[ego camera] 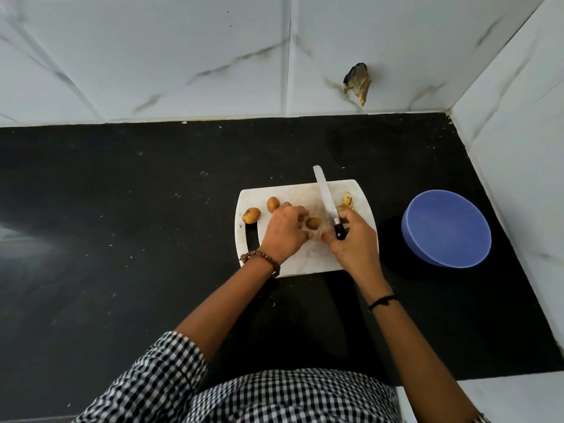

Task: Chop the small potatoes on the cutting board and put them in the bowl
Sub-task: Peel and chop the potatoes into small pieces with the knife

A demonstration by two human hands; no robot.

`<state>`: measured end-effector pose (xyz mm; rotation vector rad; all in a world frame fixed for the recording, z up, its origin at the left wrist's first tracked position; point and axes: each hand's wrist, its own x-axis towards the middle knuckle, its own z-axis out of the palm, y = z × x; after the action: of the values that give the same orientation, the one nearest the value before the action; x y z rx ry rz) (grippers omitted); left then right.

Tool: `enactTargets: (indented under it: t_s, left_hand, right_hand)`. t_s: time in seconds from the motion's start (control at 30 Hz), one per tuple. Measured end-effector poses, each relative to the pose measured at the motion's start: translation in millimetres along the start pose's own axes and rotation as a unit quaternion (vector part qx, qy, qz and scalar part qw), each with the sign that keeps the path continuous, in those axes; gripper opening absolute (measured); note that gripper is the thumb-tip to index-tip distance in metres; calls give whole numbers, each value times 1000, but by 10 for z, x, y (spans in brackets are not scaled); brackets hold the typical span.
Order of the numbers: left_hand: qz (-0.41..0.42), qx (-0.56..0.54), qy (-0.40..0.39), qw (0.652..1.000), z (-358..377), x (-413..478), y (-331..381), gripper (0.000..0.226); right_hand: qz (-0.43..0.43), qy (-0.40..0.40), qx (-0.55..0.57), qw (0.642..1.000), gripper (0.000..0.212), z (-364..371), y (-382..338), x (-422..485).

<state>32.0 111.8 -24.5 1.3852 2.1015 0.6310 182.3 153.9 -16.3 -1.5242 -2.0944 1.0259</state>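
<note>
A white cutting board (308, 257) lies on the black counter. Two whole small potatoes (251, 215) sit at its left end, one further back (273, 204). My left hand (284, 232) hovers over the board's middle, its curled fingers reaching a third potato (313, 223). My right hand (354, 239) grips the black handle of a knife (326, 198), whose blade points away across the board. Cut potato pieces (346, 202) lie at the board's right end. A blue bowl (446, 228) stands on the counter to the right of the board.
White marble-look tiled walls close the counter at the back and right. A broken patch (357, 83) marks the back wall. The counter's front edge runs under my checked shirt. Black counter surface stretches far to the left of the board.
</note>
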Motion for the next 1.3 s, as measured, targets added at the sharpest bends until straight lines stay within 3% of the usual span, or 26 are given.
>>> enactTargets:
  t_s: [0.23, 0.5, 1.03, 1.3]
  left_hand:
    - [64, 13, -1, 998, -53, -1, -71, 34]
    - [77, -17, 48, 996, 16, -23, -52, 25]
    - [24, -34, 86, 995, 57, 65, 19, 18]
    - [11, -59, 100, 993, 78, 32, 10, 22]
  right_hand:
    - [11, -9, 21, 1000, 28, 94, 14, 63]
    - [-12, 17, 39, 999, 25, 127, 38, 136]
    - [20, 14, 75, 997, 32, 109, 35, 293]
    - [39, 69, 61, 995, 37, 177, 19, 193]
